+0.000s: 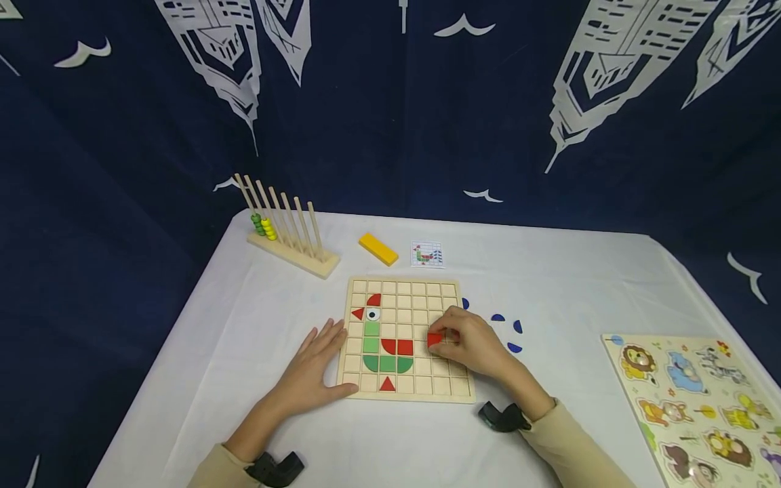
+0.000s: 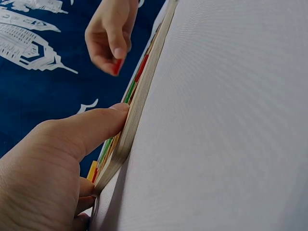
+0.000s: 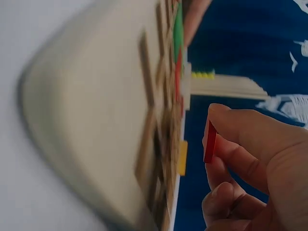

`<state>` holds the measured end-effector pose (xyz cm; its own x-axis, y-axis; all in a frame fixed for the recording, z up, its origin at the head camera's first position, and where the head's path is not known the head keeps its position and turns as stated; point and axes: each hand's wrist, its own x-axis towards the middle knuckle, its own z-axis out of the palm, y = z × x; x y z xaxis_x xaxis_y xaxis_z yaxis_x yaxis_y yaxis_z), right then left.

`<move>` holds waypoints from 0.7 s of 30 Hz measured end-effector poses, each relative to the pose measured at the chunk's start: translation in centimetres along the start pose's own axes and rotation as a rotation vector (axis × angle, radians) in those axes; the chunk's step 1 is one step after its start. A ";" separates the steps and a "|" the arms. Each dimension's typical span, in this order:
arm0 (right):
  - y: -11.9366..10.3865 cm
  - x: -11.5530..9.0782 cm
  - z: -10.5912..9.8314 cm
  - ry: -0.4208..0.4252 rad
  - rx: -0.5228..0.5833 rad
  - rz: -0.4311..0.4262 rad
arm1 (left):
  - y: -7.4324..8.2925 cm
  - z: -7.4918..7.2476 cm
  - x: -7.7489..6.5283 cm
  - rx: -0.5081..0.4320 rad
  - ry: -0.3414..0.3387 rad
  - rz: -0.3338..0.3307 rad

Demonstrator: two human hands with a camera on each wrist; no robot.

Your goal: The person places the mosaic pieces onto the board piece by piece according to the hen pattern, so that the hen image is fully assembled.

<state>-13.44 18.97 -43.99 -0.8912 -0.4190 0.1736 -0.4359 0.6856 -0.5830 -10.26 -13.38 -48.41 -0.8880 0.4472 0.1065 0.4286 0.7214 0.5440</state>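
Observation:
A wooden grid board [image 1: 421, 298] lies on the table with red and green tiles and an eye tile [image 1: 373, 314] set in its left half, forming a bird shape. My left hand [image 1: 311, 376] rests at the board's left edge, fingers extended and thumb touching the near corner area. Over the right part of the grid, my right hand [image 1: 472, 342] pinches a red tile [image 3: 210, 142] between thumb and fingers. In the right wrist view that tile is seen edge-on, held above the board. Two red tiles [image 1: 397, 347] sit side by side above a green row [image 1: 387, 364].
Several blue half-round pieces [image 1: 497, 317] lie right of the board. Behind it are a printed pattern card [image 1: 427, 255], a yellow block [image 1: 378, 249] and a peg stand with beads [image 1: 293, 251]. An animal puzzle board [image 1: 695, 400] occupies the table's right side.

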 end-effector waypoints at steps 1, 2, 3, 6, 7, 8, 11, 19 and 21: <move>-0.2 0.1 0.4 -0.014 -0.012 -0.012 | 0.0 0.0 0.0 -0.001 -0.001 0.000; -0.3 0.3 0.7 -0.026 -0.021 -0.019 | 0.0 0.0 0.0 0.001 -0.002 0.000; -0.4 0.3 0.9 -0.036 -0.034 -0.025 | 0.0 0.0 0.0 -0.001 -0.007 -0.003; -0.5 0.5 1.5 -0.051 -0.061 -0.040 | 0.0 0.0 0.0 0.004 -0.009 -0.004; -0.6 0.5 1.6 -0.051 -0.061 -0.041 | 0.0 0.0 0.0 0.007 -0.008 -0.003; -0.6 0.6 1.6 -0.050 -0.062 -0.043 | -0.1 0.0 0.0 0.009 -0.006 -0.001; -0.7 0.7 1.8 -0.052 -0.067 -0.046 | -0.1 0.0 0.0 0.009 0.002 0.005; -0.8 0.6 2.1 -0.070 -0.079 -0.034 | -0.1 0.2 0.0 0.004 0.028 0.017; -0.8 0.6 2.1 -0.068 -0.085 -0.032 | -0.1 0.2 0.0 0.001 0.032 0.017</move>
<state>-13.33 16.93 -45.06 -0.8672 -0.4792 0.1353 -0.4760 0.7181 -0.5077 -10.24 -13.37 -48.68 -0.8857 0.4421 0.1419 0.4433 0.7144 0.5414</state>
